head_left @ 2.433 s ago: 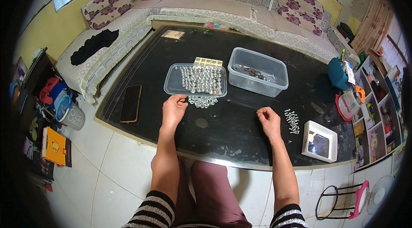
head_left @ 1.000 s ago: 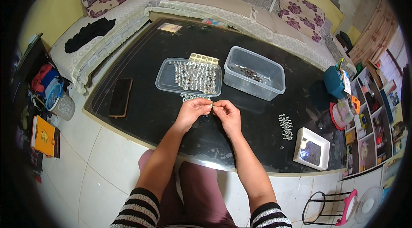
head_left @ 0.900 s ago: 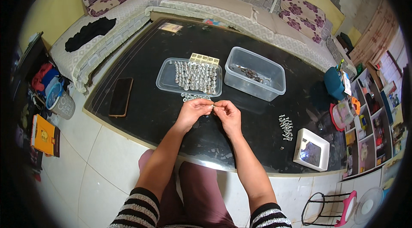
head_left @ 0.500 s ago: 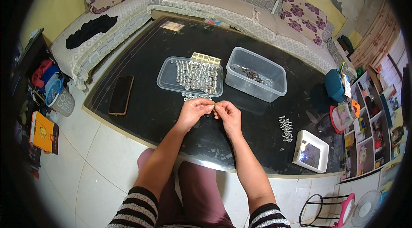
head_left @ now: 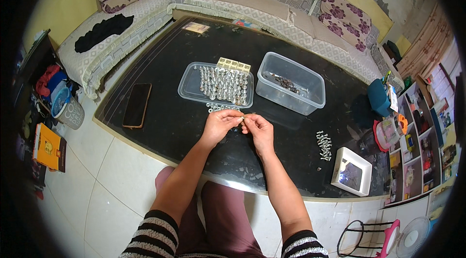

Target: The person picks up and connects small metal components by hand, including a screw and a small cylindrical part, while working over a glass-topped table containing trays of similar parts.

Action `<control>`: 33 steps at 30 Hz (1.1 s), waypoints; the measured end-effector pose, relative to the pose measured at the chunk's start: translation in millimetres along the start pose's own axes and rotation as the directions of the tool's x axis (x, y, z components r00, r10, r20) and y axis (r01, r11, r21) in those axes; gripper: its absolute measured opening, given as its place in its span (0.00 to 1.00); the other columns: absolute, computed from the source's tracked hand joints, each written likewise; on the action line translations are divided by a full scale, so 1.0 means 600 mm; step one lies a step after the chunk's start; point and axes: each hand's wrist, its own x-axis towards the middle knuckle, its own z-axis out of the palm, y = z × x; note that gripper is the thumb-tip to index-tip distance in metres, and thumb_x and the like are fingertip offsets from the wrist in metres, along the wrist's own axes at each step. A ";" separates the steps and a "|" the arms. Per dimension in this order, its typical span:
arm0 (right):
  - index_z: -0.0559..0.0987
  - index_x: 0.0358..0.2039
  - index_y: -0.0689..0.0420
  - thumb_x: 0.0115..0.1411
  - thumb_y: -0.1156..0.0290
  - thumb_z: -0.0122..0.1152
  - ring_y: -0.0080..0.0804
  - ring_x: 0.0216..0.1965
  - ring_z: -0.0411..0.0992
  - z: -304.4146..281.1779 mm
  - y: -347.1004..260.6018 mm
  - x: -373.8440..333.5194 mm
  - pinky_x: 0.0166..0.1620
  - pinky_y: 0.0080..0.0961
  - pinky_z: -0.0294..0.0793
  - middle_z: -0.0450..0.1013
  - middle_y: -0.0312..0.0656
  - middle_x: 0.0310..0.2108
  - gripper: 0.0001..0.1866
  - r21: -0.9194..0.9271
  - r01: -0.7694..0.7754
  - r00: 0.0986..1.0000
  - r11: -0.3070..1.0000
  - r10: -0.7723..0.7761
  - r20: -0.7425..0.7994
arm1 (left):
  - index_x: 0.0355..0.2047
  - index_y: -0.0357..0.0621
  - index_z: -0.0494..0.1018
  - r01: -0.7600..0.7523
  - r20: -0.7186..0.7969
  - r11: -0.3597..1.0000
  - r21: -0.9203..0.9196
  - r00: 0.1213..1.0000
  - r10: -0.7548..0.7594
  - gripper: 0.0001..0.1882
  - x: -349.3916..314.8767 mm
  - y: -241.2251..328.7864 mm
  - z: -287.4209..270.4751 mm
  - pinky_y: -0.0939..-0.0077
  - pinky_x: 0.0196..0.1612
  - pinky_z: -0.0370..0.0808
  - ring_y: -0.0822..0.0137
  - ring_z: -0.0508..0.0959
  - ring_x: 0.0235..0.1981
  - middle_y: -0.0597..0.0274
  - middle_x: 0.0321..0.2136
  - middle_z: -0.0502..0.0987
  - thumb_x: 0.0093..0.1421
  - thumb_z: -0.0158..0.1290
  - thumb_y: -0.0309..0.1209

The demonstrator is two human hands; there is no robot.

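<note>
My left hand (head_left: 222,124) and my right hand (head_left: 258,130) meet fingertip to fingertip above the near middle of the black table. Both are pinched closed on a tiny part, too small and too covered to name. Just beyond them, small metal nuts (head_left: 218,108) lie loose in a short row. Behind these, a clear plastic lid (head_left: 190,90) bears many silvery metal pieces (head_left: 222,85) standing in rows. To the right rests a heap of small screws (head_left: 324,145), with one piece lying apart below it.
A clear plastic tub (head_left: 291,102) with dark metal parts inside stands right of the lid. A pale yellow sectioned strip (head_left: 234,65) lies behind the lid. A phone (head_left: 137,106) is at the left, a white box (head_left: 338,175) at the near right. Sofas (head_left: 242,7) border the table's far side.
My hands stay together in nearly the same place, with only slight finger movement. The whole view has shifted very slightly.
</note>
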 end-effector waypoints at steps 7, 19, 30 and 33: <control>0.71 0.27 0.63 0.55 0.70 0.48 0.16 0.21 0.63 0.003 0.011 0.000 0.24 0.12 0.64 0.67 0.34 0.21 0.08 -0.164 0.081 0.997 0.983 -0.080 0.017 | 0.32 0.32 0.70 -0.016 -0.001 0.998 0.054 1.000 0.016 0.08 -0.003 0.000 -0.006 0.86 0.35 0.68 0.76 0.72 0.29 0.61 0.27 0.73 0.49 0.49 0.21; 0.71 0.23 0.61 0.56 0.62 0.45 0.16 0.17 0.62 0.002 0.007 -0.002 0.22 0.14 0.63 0.66 0.34 0.15 0.14 -0.354 0.053 0.998 0.934 -0.063 -0.017 | 0.32 0.34 0.70 -0.002 0.021 0.996 0.092 1.000 0.000 0.08 -0.001 -0.003 -0.001 0.86 0.34 0.68 0.77 0.71 0.29 0.63 0.27 0.73 0.49 0.49 0.22; 0.68 0.20 0.58 0.56 0.59 0.44 0.15 0.16 0.60 0.001 0.002 -0.004 0.19 0.11 0.59 0.64 0.32 0.15 0.16 -0.412 0.072 0.995 0.908 -0.091 -0.029 | 0.31 0.35 0.70 0.032 0.037 0.996 0.084 0.999 -0.035 0.07 -0.003 0.003 0.005 0.88 0.30 0.66 0.81 0.68 0.25 0.68 0.25 0.71 0.50 0.49 0.23; 0.68 0.21 0.58 0.56 0.58 0.45 0.15 0.16 0.60 -0.001 0.002 -0.003 0.19 0.11 0.59 0.64 0.32 0.14 0.16 -0.411 0.061 0.996 0.909 -0.082 -0.034 | 0.32 0.36 0.70 0.021 0.046 0.995 0.102 0.999 -0.026 0.07 -0.003 0.002 0.006 0.88 0.30 0.66 0.81 0.68 0.25 0.68 0.25 0.71 0.50 0.49 0.23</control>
